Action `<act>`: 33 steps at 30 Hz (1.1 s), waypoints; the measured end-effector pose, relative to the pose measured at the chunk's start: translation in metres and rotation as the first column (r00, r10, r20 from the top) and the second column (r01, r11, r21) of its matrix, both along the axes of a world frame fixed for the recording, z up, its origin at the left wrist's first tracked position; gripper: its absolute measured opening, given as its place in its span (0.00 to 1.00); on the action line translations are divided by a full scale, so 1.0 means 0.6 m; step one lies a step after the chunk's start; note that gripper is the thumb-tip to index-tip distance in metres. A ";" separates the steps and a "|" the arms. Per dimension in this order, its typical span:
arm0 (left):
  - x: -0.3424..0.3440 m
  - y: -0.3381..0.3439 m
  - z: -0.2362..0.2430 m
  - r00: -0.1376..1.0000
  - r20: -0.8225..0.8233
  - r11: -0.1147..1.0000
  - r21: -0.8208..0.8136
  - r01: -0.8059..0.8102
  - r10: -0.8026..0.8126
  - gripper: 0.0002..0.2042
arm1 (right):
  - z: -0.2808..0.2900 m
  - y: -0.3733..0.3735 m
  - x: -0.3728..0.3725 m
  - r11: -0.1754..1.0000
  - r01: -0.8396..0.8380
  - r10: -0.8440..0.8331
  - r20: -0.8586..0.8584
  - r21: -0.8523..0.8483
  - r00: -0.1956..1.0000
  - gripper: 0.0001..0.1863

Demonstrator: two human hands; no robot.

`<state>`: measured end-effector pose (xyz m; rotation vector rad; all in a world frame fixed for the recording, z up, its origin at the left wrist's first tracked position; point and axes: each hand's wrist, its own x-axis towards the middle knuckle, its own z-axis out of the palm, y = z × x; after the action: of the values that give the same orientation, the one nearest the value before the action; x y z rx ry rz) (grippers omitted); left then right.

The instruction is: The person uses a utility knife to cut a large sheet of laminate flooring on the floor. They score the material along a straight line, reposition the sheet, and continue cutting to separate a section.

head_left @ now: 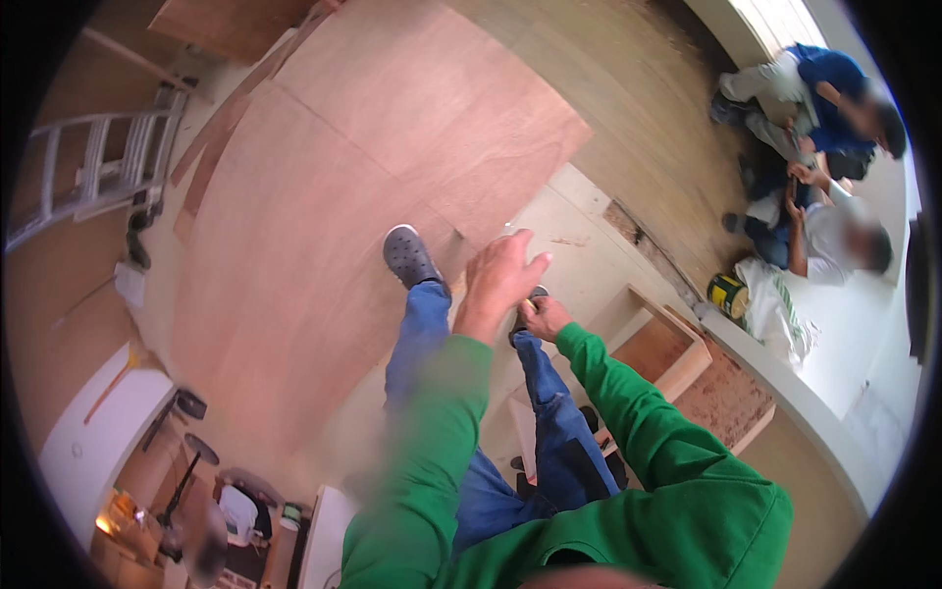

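My left hand (498,278) is over the edge of a large reddish plywood sheet (324,196), its thumb apart from the fingers and nothing visible in it. A small pale glint shows just beyond its fingertips, too small to name. Close by on the right, my right hand (546,318) is closed, with a bit of yellow at its fingers; what it grips is mostly hidden. Below the hands, one dark clog (410,255) rests on the plywood. The other clog (518,329) is partly covered by my right hand.
An open wooden box frame (677,368) stands at the right. Behind a low pale ledge (775,398), two people (819,167) sit near a dark can (727,294) and a white sack (775,314). An aluminium ladder (98,167) lies at the left, above a white panel (98,422).
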<state>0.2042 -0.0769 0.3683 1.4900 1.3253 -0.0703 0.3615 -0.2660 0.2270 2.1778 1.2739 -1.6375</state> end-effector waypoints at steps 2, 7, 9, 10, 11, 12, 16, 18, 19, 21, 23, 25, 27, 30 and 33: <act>0.004 0.008 0.008 0.999 -0.016 0.996 -0.087 0.037 -0.038 0.33 | -0.006 -0.004 0.006 0.994 0.105 -0.108 -0.096 -0.033 0.990 0.31; 0.015 0.013 -0.011 0.996 0.008 0.994 -0.053 0.095 -0.094 0.31 | -0.037 -0.023 0.002 0.980 0.077 -0.059 -0.102 0.184 0.993 0.30; 0.018 -0.018 -0.025 0.983 0.020 0.976 -0.113 0.185 -0.184 0.30 | -0.044 -0.030 -0.002 0.955 -0.056 0.092 -0.111 0.291 0.990 0.21; 0.018 -0.030 -0.036 0.970 0.032 0.960 -0.140 0.242 -0.240 0.29 | -0.044 -0.032 -0.004 0.962 -0.069 0.106 -0.130 0.264 0.986 0.17; 0.019 -0.039 -0.049 0.953 0.051 0.941 -0.153 0.303 -0.298 0.29 | -0.040 -0.032 -0.005 0.939 -0.091 0.136 -0.116 0.332 0.984 0.17; 0.013 -0.052 -0.060 0.941 0.050 0.923 -0.182 0.338 -0.335 0.26 | -0.035 -0.029 -0.008 0.914 -0.111 0.170 -0.121 0.390 0.978 0.16; -0.029 -0.066 -0.109 0.899 -0.163 0.877 -0.347 0.333 -0.406 0.23 | 0.007 0.004 -0.023 0.991 -0.072 0.067 0.050 0.110 0.997 0.25; -0.060 -0.056 -0.140 0.880 -0.252 0.876 -0.385 0.290 -0.402 0.22 | 0.030 0.026 -0.034 0.999 -0.032 0.029 0.113 0.028 0.993 0.34; -0.072 -0.047 -0.160 0.852 -0.276 0.850 -0.429 0.305 -0.445 0.21 | 0.040 0.035 -0.039 0.999 -0.029 0.026 0.129 0.016 0.991 0.33; -0.097 -0.037 -0.206 0.825 -0.361 0.855 -0.451 0.254 -0.435 0.20 | 0.061 0.047 -0.043 0.999 -0.033 0.028 0.147 0.030 0.989 0.33; -0.133 -0.026 -0.266 0.828 -0.442 0.871 -0.479 0.107 -0.344 0.25 | 0.085 0.046 -0.040 1.000 -0.019 0.016 0.139 0.021 0.990 0.32; -0.171 -0.041 -0.324 0.801 -0.549 0.940 -0.337 0.047 -0.237 0.34 | 0.109 0.034 -0.028 0.999 -0.012 0.007 0.143 0.030 0.990 0.31; -0.195 -0.071 -0.375 0.754 -0.646 0.993 -0.081 0.091 -0.122 0.48 | 0.126 0.019 -0.016 1.000 0.005 -0.006 0.139 0.006 0.990 0.31; -0.209 -0.090 -0.448 0.802 -0.586 0.994 -0.059 0.097 -0.113 0.61 | 0.118 0.003 -0.007 0.999 0.005 0.002 0.170 -0.042 0.985 0.30; -0.177 -0.128 -0.504 0.746 -0.665 0.983 0.125 0.132 -0.015 0.62 | 0.058 0.000 -0.018 0.999 -0.039 0.034 0.152 0.029 0.988 0.29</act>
<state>0.0981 -0.1538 0.0661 1.7390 1.8717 -0.6117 0.3508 -0.2659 0.2620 2.2344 1.2971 -1.4166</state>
